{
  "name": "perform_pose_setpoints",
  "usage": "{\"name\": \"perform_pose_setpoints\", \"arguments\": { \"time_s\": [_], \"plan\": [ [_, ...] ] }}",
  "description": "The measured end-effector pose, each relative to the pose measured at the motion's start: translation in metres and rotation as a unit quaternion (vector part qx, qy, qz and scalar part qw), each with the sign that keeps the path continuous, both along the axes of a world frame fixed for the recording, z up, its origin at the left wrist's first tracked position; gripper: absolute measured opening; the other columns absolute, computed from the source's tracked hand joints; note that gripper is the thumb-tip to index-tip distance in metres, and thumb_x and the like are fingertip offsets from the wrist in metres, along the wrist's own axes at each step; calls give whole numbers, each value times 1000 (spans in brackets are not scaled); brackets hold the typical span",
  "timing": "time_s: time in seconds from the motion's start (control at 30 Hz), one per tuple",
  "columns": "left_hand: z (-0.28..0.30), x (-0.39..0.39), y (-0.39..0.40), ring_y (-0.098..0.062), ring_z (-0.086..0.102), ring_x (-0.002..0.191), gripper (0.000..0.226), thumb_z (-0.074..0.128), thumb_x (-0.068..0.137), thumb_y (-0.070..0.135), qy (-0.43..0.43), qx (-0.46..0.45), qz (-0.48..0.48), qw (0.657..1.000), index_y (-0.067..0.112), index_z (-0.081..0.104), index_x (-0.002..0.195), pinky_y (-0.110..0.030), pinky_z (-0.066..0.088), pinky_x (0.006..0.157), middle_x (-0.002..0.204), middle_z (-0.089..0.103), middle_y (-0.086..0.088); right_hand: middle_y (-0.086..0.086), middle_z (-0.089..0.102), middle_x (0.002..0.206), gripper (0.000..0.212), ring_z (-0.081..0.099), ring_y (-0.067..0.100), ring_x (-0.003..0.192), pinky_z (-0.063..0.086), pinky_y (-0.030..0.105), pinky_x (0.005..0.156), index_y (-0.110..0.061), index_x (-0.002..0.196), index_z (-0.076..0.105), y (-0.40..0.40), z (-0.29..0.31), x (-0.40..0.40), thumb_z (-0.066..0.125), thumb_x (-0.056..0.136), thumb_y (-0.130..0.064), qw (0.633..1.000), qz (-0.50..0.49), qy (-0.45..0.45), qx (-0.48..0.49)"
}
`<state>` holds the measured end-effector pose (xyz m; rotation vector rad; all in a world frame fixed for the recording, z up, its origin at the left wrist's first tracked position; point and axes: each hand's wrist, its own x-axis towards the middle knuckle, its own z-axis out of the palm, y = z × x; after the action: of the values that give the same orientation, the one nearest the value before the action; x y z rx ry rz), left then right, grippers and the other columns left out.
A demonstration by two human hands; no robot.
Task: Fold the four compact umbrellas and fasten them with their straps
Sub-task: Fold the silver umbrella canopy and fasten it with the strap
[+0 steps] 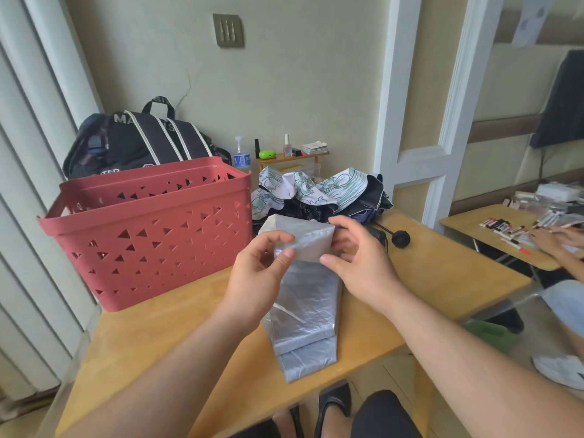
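The step in hand looks like gathering the silver canopy panels of the grey umbrella (303, 295) into flat pleats before rolling them, and it goes best if each panel is pulled taut along its rib and laid over the one before, so the cloth wraps evenly and the strap can reach round (I cannot see the strap from here, so it may be tucked under a fold). The left hand (252, 273) pinches the upper edge of a panel between thumb and forefinger, the other fingers loosely curled beneath. The right hand (357, 260) curls round the far side of the same upper end, thumb toward the viewer and fingers behind the cloth. The umbrella stands raised between both hands at its top, and its lower end runs down toward the near edge of the wooden worktop (442, 279), resting on it or just above. To do it well, the right hand should keep the bundle steady while the left smooths and turns, and neither should let the slippery fabric spring open. Behind the hands, near the wall, a heap of unfolded umbrellas (319, 194), white-patterned and dark, lies waiting, one black handle (400, 238) poking out just beyond the right hand. A red basket (151, 229) stands to the left, near the left hand.
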<state>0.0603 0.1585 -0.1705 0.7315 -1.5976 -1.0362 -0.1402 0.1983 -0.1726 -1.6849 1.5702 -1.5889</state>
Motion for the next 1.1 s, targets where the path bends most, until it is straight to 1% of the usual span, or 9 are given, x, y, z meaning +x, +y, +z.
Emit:
{"name": "perform_pose_setpoints", "arguments": {
  "time_s": [0.13, 0.23, 0.37, 0.43, 0.53, 0.57, 0.67, 0.87, 1.1],
  "plan": [
    [2, -1, 1, -17, 50, 82, 25, 69, 100, 20, -9, 5, 0, 1000, 43, 71, 111, -38, 46, 80, 89, 60, -4, -18, 74, 111, 71, 67, -1, 109, 52, 18, 95, -49, 132, 56, 1, 5, 3, 76, 87, 3, 999, 20, -21, -24],
    [1, 0, -2, -15, 52, 79, 30, 72, 98, 24, -29, -7, 5, 1000, 46, 69, 118, -42, 51, 78, 89, 68, -8, -12, 78, 94, 60, 73, 5, 94, 56, 29, 95, -45, 119, 63, -1, 3, 0, 81, 84, 0, 1000, 3, -16, -12],
    [-1, 1, -5, -9, 41, 63, 24, 77, 94, 17, 1, -5, 64, 998, 35, 75, 110, -29, 40, 64, 64, 47, 17, -4, 72, 80, 45, 71, 18, 82, 58, 38, 88, -42, 101, 70, -3, -4, -7, 92, 75, -13, 1000, -29, -8, -7],
    [-2, 3, -5, -10, 49, 69, 28, 78, 94, 24, -6, -10, 47, 999, 41, 73, 116, -36, 46, 68, 74, 54, 14, -3, 71, 80, 43, 71, 19, 80, 59, 36, 84, -38, 101, 72, -1, -5, -6, 92, 74, -11, 999, -22, -23, -14],
    [-4, 7, -10, -24, 72, 97, 45, 81, 89, 37, -33, 2, 30, 999, 51, 65, 128, -44, 58, 92, 108, 76, 9, 0, 71, 82, 42, 68, 11, 79, 57, 31, 84, -35, 100, 74, 0, -5, -5, 86, 78, -1, 998, -4, -65, -17],
    [-4, 10, -12, -23, 71, 96, 46, 83, 89, 35, -48, 1, 37, 998, 52, 66, 127, -42, 58, 92, 106, 76, 13, 3, 71, 83, 42, 67, 9, 78, 57, 31, 85, -35, 99, 75, 1, -5, -5, 85, 79, 1, 998, 0, -67, -14],
    [-1, 17, -14, -8, 61, 72, 37, 85, 87, 28, -121, -41, 84, 988, 49, 73, 115, -31, 53, 80, 74, 67, 24, -6, 68, 80, 37, 64, 8, 77, 57, 28, 84, -36, 93, 78, 2, -8, -6, 86, 79, -3, 999, -5, -34, 0],
    [4, 25, -2, 4, 66, 87, 14, 86, 85, 23, -179, -131, 137, 965, 34, 80, 92, -4, 40, 75, 89, 75, 18, -10, 67, 81, 30, 66, 14, 76, 59, 33, 78, -35, 83, 75, 5, -14, -1, 91, 74, -12, 999, -41, 20, 0],
    [-4, 36, -1, -4, 56, 112, 16, 88, 81, 35, -213, -245, 114, 939, 41, 75, 89, -16, 38, 98, 108, 62, 16, -11, 49, 88, 19, 50, 9, 86, 44, 23, 76, -26, 82, 74, 20, -18, 3, 90, 76, -19, 966, -100, 227, -72]
  ]
}}
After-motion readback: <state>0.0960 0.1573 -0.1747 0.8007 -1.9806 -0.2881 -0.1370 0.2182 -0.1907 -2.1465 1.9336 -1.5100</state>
